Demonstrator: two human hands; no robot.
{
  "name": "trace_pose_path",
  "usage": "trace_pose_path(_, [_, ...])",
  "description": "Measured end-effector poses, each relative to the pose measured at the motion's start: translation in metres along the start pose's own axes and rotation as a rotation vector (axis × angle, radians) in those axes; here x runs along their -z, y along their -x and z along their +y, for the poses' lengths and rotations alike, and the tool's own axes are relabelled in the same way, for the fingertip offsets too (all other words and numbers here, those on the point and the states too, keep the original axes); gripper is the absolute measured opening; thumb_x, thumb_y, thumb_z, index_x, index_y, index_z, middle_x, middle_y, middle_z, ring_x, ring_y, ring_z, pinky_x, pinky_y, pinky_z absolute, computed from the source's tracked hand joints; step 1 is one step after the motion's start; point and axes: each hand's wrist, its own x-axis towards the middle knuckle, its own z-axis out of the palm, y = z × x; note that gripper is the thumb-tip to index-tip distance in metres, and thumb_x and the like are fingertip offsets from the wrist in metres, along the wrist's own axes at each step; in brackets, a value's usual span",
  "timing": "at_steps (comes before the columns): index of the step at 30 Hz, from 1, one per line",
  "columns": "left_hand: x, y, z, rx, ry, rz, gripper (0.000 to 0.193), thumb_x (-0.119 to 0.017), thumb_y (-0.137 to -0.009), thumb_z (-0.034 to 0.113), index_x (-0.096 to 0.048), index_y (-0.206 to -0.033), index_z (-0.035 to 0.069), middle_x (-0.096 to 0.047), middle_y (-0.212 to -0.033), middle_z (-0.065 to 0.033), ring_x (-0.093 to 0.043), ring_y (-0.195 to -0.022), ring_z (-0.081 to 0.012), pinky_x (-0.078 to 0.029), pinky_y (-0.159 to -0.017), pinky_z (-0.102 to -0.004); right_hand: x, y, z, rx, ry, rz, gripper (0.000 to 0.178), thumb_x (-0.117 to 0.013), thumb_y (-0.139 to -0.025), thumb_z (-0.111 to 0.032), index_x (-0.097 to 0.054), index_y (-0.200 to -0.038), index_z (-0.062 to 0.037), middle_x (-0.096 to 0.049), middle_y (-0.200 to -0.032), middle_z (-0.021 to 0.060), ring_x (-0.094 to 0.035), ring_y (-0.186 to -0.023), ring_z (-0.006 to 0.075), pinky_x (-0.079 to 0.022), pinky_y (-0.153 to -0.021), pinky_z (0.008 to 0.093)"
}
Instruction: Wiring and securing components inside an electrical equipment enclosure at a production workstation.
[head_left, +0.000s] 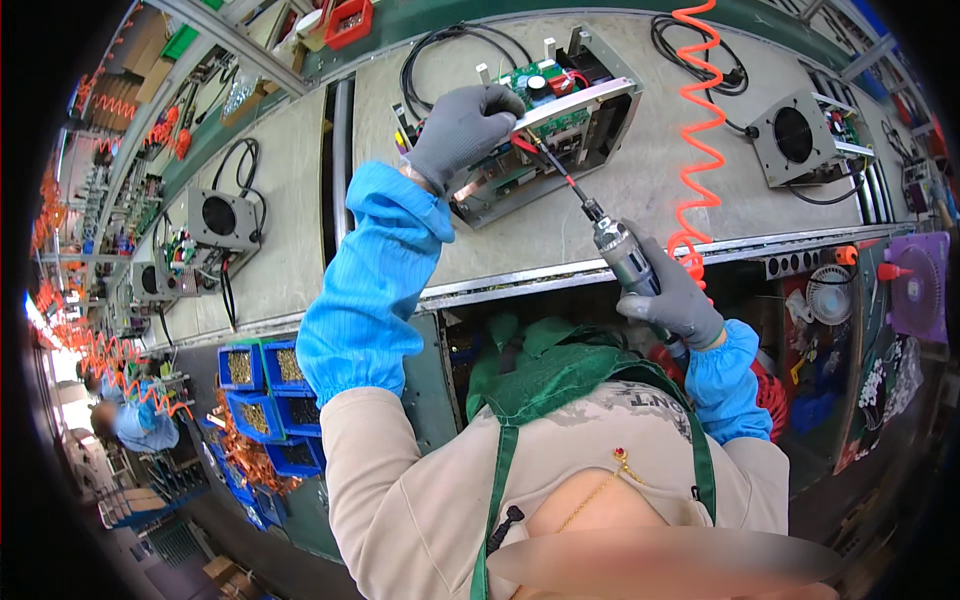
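Observation:
My right hand (672,300), in a grey glove, is closed round the body of a silver power screwdriver (622,250). Its long bit, with a red section, slants up and left to a metal bar (583,105) on an open-framed electronic unit (540,165). Green circuit boards (520,78), a round capacitor and red wires show inside the unit. At its left side my left hand (466,130), also gloved, has its fingers curled together by the bar's end, close to the bit. Whatever those fingers pinch is hidden.
A coiled orange air hose (700,140) hangs right of the unit. Further units with round fans stand at right (795,135) and left (222,217). Blue bins (255,415) of small fasteners sit by my left elbow. A black cable (415,60) loops behind the unit.

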Motion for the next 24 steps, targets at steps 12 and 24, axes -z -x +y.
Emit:
trace_pose_path(12, [0.007,-0.009,-0.006,0.109,0.186,-0.138,0.027,-0.060,-0.076,0.014,-0.071,-0.098,0.004,-0.070,-0.087,-0.0106,-0.065,-0.080,-0.0179,-0.050,-0.078,-0.0293,-0.015,0.014,-0.055,0.070,0.365,0.030,0.096,-0.070,-0.076,-0.029,-0.014,-0.152,-0.0126,-0.058,-0.085,0.0098,-0.061,-0.070,0.0203,-0.050,-0.064,0.0359])
trace_pose_path(24, [0.004,-0.009,-0.006,0.045,0.179,-0.131,0.020,-0.058,-0.080,0.007,-0.066,-0.096,-0.003,-0.065,-0.086,-0.0046,-0.059,-0.079,-0.0104,-0.047,-0.077,-0.0242,-0.011,0.017,-0.075,-0.085,0.301,-0.008,0.093,-0.070,-0.074,-0.017,-0.019,-0.152,-0.0168,-0.060,-0.100,0.0110,-0.058,-0.057,0.0120,-0.050,-0.051,0.0257])
